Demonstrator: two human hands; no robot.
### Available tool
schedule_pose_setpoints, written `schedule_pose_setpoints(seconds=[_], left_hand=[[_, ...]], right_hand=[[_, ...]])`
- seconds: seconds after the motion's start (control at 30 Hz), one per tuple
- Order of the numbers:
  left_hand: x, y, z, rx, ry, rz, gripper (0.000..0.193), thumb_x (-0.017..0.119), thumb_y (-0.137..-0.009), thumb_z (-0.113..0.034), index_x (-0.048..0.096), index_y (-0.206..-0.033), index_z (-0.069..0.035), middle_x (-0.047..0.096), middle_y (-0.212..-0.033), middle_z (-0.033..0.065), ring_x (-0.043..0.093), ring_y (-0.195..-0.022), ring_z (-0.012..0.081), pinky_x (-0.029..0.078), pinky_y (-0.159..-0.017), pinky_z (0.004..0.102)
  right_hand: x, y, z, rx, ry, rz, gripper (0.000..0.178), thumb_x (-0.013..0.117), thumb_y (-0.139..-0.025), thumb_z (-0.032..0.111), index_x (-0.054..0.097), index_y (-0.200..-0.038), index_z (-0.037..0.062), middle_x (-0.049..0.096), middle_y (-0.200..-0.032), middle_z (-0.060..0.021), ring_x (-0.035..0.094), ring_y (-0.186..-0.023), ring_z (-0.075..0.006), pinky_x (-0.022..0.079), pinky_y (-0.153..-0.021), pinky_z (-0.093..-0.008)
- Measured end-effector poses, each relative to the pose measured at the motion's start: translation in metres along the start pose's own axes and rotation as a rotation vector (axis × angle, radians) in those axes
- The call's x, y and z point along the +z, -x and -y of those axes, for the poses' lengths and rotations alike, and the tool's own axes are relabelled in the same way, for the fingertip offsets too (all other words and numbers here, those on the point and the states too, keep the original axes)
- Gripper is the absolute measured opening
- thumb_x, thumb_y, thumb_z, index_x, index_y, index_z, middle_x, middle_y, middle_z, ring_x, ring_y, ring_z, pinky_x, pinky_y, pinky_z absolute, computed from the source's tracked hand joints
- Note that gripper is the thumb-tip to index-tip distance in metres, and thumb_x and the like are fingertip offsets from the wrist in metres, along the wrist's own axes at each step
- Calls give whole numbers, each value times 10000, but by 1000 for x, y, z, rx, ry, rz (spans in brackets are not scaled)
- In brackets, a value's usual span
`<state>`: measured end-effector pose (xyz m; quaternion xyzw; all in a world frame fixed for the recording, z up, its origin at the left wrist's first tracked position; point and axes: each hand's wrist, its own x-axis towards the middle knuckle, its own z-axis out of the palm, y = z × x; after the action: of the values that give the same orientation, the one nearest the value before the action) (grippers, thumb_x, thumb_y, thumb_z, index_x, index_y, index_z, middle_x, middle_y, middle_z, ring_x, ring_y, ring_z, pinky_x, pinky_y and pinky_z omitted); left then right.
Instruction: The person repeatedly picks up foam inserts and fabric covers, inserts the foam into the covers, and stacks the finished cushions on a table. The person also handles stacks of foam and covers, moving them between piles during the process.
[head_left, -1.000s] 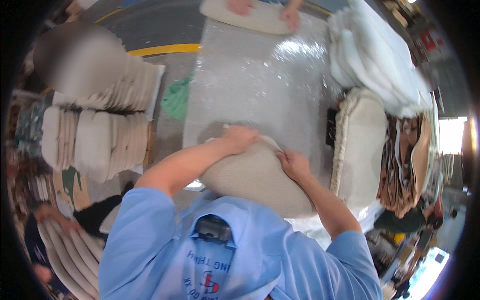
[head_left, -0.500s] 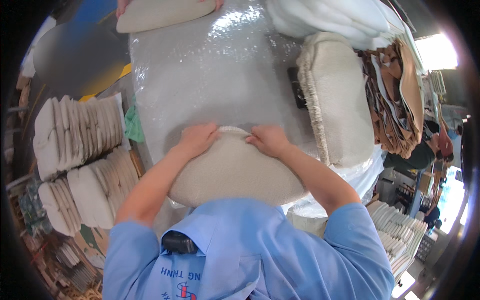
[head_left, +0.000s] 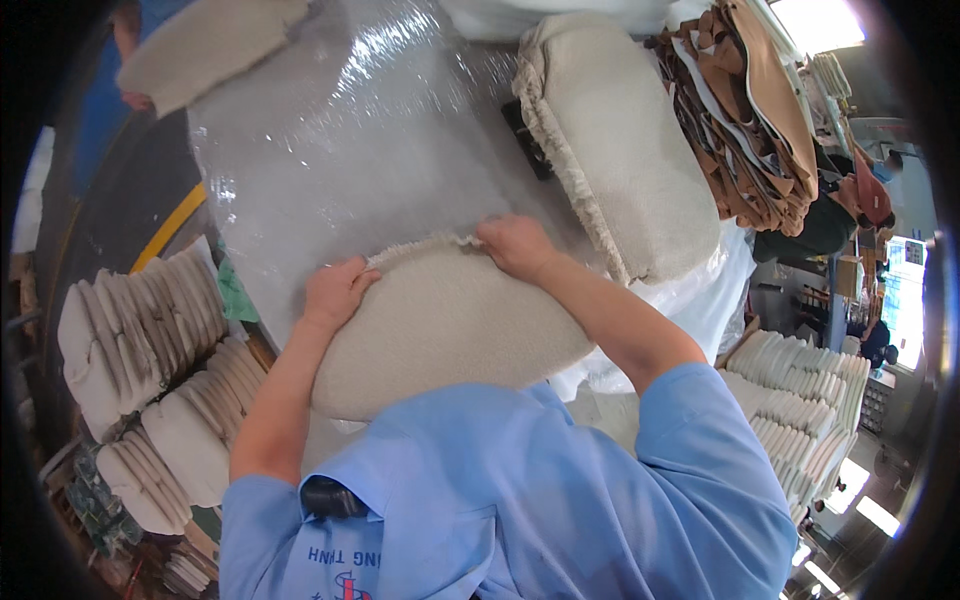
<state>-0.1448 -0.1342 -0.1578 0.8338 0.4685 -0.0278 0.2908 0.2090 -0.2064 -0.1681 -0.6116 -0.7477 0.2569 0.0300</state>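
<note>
A beige fabric-covered cushion [head_left: 445, 325] lies flat against my front, at the near edge of the plastic-covered table [head_left: 330, 170]. Along its far side runs a frayed fabric edge [head_left: 420, 246]. My left hand [head_left: 338, 292] is closed on the left part of that edge, its fingers curled over and partly hidden. At the right end of the frayed stretch, my right hand [head_left: 516, 246] pinches the fabric. To the right of my right hand lies a stack of beige fabric pieces [head_left: 635, 150] with fringed edges.
Brown fabric pieces [head_left: 745, 110] are heaped beyond the beige stack. Pale cushions [head_left: 145, 315] stand in rows at left, and more stacked pads [head_left: 800, 400] at right. At the far left, another person's hand [head_left: 137, 101] holds a beige piece [head_left: 215, 50].
My hands have spread further apart along the frayed edge, the left one moving left and nearer to me. The other person's beige piece has moved left and tilted. My view has turned.
</note>
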Motion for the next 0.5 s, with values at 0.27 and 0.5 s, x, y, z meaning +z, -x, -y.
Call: schedule_pose_setpoints(seconds=[0.27,0.5], left_hand=[[-39,148,16,-149,81,-26,840,726,-974,-408,360,-1575,51,610,-1341,270,670,-1010,318,535,-932,431],[-71,116,-34,-867,641,431,882,670,-1019,-461,283,-1571,108,625,-1331,332,675,-1158,343,534,-994,431]], right_hand=[[-98,139,23,400,-338,73,825,650,-1010,483,354,-1594,-19,646,-1348,-274,613,-1277,-412,468,-1113,-480],[-82,120,36,902,-484,472,935,590,-1023,572,235,-1621,-53,640,-1310,-370,671,-1211,-455,531,-1041,-464]])
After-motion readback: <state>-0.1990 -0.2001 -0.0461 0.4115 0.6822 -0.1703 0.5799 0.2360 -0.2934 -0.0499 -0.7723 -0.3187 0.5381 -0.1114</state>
